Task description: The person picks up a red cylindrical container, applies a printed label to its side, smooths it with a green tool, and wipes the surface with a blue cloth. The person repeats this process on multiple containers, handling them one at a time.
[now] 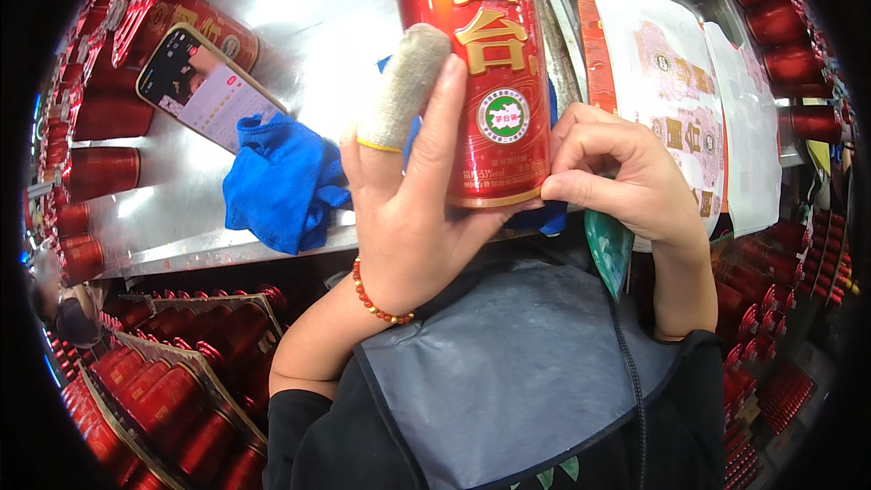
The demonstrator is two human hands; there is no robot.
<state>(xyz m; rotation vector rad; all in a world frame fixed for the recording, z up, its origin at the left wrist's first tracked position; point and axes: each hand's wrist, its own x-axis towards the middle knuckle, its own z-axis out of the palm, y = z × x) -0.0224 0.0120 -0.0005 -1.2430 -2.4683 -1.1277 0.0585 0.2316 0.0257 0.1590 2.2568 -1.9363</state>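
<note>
Red cylinder (pixel 472 82): 2 large raised gold characters, 1 above the other; below them, 1 round emblem (pixel 502 116) with a green lettered ring and print on white; small gold print near the lower end.
Printed sheet (pixel 676 82): gold characters and small dark round emblems on a pale ground.
Cylinder behind the phone (pixel 238 42): gold characters, partly covered.
Phone screen (pixel 213 95): text lines, too small to read.

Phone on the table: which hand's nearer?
Left. The left hand is right of the phone, past the blue cloth; the right hand is farther right, beyond the red container.
</note>
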